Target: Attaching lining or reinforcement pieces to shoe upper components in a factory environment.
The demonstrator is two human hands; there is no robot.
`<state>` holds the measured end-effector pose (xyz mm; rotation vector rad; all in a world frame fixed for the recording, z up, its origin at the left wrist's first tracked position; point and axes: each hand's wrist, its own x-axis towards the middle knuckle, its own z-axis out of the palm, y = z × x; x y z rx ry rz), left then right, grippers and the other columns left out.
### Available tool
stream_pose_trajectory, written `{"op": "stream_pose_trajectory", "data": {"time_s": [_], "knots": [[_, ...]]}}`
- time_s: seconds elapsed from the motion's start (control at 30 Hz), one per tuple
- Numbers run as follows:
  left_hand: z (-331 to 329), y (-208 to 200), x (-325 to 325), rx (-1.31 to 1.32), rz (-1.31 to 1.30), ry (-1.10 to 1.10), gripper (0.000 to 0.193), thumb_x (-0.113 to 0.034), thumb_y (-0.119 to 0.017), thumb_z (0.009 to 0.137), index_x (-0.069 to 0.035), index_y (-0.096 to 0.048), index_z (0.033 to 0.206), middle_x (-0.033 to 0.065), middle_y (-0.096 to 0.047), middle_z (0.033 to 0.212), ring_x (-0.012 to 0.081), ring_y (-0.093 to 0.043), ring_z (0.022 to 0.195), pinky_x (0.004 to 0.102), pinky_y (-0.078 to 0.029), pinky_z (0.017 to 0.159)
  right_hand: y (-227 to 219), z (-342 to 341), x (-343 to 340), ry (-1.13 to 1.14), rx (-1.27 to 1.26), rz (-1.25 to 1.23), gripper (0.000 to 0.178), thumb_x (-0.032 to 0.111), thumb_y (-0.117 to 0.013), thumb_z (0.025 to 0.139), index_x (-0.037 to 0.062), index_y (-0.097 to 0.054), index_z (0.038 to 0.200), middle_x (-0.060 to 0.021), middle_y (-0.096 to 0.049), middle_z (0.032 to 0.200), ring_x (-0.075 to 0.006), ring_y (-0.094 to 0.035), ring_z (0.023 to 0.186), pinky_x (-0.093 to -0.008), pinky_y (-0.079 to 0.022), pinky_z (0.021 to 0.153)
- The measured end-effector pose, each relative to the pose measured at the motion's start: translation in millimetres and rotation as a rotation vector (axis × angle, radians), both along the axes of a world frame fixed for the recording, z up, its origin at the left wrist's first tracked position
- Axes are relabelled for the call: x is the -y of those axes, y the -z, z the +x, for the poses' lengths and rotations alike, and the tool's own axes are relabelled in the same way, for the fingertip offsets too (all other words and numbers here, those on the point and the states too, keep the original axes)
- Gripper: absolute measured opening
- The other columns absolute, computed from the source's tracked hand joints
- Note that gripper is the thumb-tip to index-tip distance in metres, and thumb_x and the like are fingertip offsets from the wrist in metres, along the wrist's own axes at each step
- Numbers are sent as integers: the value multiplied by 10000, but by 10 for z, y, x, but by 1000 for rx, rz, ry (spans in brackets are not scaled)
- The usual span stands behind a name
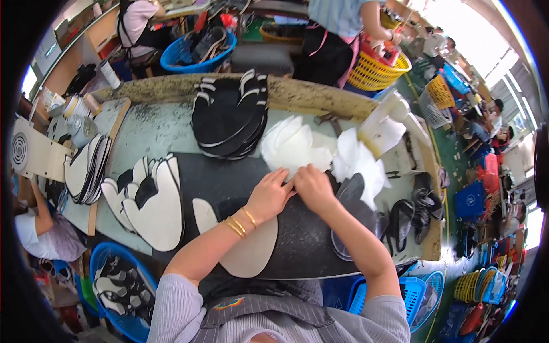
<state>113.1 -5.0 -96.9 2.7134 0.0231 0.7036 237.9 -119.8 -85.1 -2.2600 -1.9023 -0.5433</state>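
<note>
My left hand [271, 194] and my right hand [314, 188] meet at the near edge of a pile of thin white cut pieces [294, 146]. The fingers of both are bent and pinched at that edge, apparently on a white piece; the fingertips are partly hidden. Under my left forearm, which wears gold bangles, lies a cream shoe upper piece [249, 251] on a black mat [223, 171]. More white pieces [357, 166] spread beside my right hand. A dark, sole-shaped plate [347, 217] rests below my right forearm.
Cream and black upper pieces [154, 206] are stacked at left. Black pieces [229, 117] are piled at the back. A hammer [333, 119] lies near the raised table edge [154, 86]. Black straps [403, 220] sit at right. Blue baskets [108, 251] stand below; other people work around.
</note>
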Motion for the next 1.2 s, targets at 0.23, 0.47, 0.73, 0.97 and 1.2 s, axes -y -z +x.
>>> {"op": "stream_pose_trajectory", "data": {"time_s": [0.23, 0.47, 0.73, 0.97, 1.2], "knots": [[-37, 106, -5, 2, -79, 32, 252, -208, -638, 829, -74, -628, 1042, 144, -573, 1133, 308, -549, 1099, 374, -452, 929, -105, 359, -12, 379, -375, 216, 77, 87, -541, 780, 22, -573, 755, -172, -589, 794, -344, -579, 793, -429, -487, 710], [58, 33, -76, 55, -110, 12, 254, -204, -655, 814, -56, -634, 1019, 119, -589, 1124, 289, -558, 1096, 375, -453, 917, -377, 696, 314, 468, -759, 503, 161, 118, -617, 833, -43, -617, 843, -172, -644, 772, -260, -649, 684, -329, -511, 635], [282, -133, -27, -177, -220, -145, 223, -193, -640, 822, -55, -658, 996, 93, -628, 1051, 270, -600, 958, 381, -463, 873, -72, 372, 240, 556, -1268, 396, 356, 83, -654, 807, -41, -476, 1088, -112, -630, 837, -161, -633, 707, -257, -519, 657], [855, -31, -40, -91, -259, -92, 407, -265, -679, 767, -1, -581, 1060, 151, -559, 1126, 356, -522, 971, 377, -437, 887, 130, 283, 205, 331, -1239, 588, 364, -59, -551, 796, -27, -431, 1139, -110, -610, 929, -146, -605, 803, -252, -492, 711], [942, -185, 43, -200, -81, -132, 217, -195, -707, 696, -24, -620, 797, 91, -625, 861, 283, -567, 868, 368, -514, 737, 383, 820, 117, 394, -1142, 523, 387, 14, -517, 826, -25, -442, 1204, -163, -636, 1032, -217, -617, 860, -299, -489, 785]]}}
